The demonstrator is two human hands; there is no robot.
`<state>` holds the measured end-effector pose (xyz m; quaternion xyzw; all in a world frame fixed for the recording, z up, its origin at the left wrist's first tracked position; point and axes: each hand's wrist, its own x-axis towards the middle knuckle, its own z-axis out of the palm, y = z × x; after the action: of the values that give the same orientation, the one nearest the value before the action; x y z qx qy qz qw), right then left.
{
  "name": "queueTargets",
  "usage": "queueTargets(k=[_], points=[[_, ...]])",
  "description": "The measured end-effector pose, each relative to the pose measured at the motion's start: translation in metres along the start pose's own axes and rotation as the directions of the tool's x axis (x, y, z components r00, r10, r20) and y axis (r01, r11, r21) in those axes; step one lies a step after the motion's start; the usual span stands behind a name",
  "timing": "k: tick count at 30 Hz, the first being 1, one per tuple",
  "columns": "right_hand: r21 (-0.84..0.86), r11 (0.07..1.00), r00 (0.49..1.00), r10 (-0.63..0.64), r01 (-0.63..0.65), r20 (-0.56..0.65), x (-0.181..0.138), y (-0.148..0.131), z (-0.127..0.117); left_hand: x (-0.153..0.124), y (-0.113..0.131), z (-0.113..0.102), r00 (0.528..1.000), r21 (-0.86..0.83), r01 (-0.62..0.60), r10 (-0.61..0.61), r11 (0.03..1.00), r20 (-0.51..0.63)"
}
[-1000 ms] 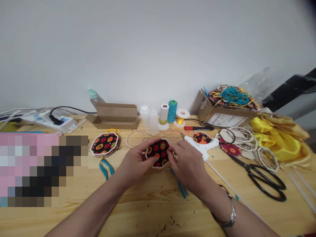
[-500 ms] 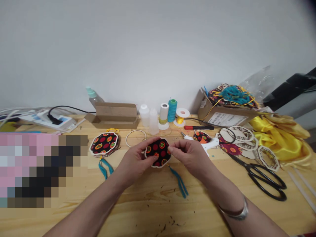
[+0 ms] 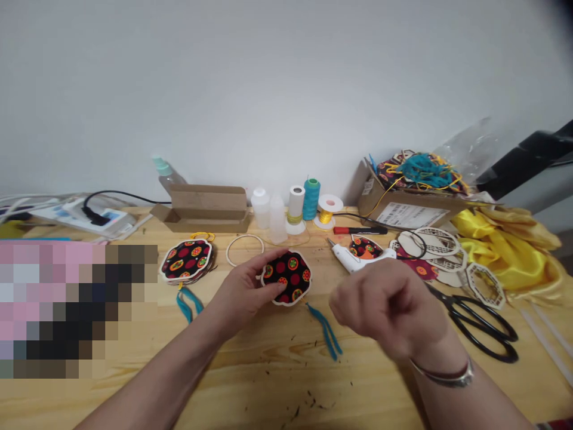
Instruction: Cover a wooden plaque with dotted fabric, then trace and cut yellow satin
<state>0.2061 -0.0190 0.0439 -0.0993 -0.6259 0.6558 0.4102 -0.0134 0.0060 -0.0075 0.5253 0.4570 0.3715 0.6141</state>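
Observation:
My left hand (image 3: 244,289) pinches the left edge of a flat black fabric piece with red and orange dots and a white rim (image 3: 289,276), holding it just above the wooden table (image 3: 250,382). A teal tassel (image 3: 326,331) trails from it onto the table. My right hand (image 3: 389,304) hovers to the right of the piece, blurred, fingers loosely curled, apart from it. A white glue gun (image 3: 358,258) lies just beyond the right hand.
A stack of matching dotted pieces (image 3: 187,260) and a wooden ring (image 3: 244,249) lie at the left. Black scissors (image 3: 481,325), laser-cut wooden pieces (image 3: 441,245), yellow cloth (image 3: 510,245), a cardboard box (image 3: 403,206), thread spools (image 3: 312,199) and bottles (image 3: 262,208) crowd the back and right.
My right hand has let go of the dotted piece and swung right and toward me. The left hand keeps holding the piece in much the same place.

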Motion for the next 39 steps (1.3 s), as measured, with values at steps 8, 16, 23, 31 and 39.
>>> queueTargets(k=[8, 16, 23, 31, 39], points=[[-0.910, 0.334, 0.940, -0.149, -0.245, -0.308, 0.015, 0.038, 0.009, -0.002, -0.004, 0.001, 1.000, 0.004, -0.018, 0.018, 1.000, 0.014], [-0.980, -0.127, 0.945, -0.306, -0.156, -0.110, 0.011, 0.055, 0.005, -0.005, 0.000, 0.008, 0.999, -0.014, 0.007, -0.006, 1.000, 0.049], [-0.968, -0.206, 0.965, -0.244, -0.142, -0.090, 0.009, 0.061, 0.002, -0.006, -0.001, 0.011, 0.997, -0.045, 0.020, -0.016, 0.999, 0.080], [-0.943, -0.299, 0.974, -0.211, -0.143, -0.081, 0.011, 0.059, 0.007, -0.008, -0.008, 0.011, 0.994, -0.022, 0.010, -0.007, 1.000, 0.105], [-0.929, -0.329, 0.977, -0.181, -0.171, -0.115, 0.013, 0.061, 0.009, -0.008, -0.009, 0.013, 0.995, 0.026, -0.013, 0.010, 1.000, 0.103]])
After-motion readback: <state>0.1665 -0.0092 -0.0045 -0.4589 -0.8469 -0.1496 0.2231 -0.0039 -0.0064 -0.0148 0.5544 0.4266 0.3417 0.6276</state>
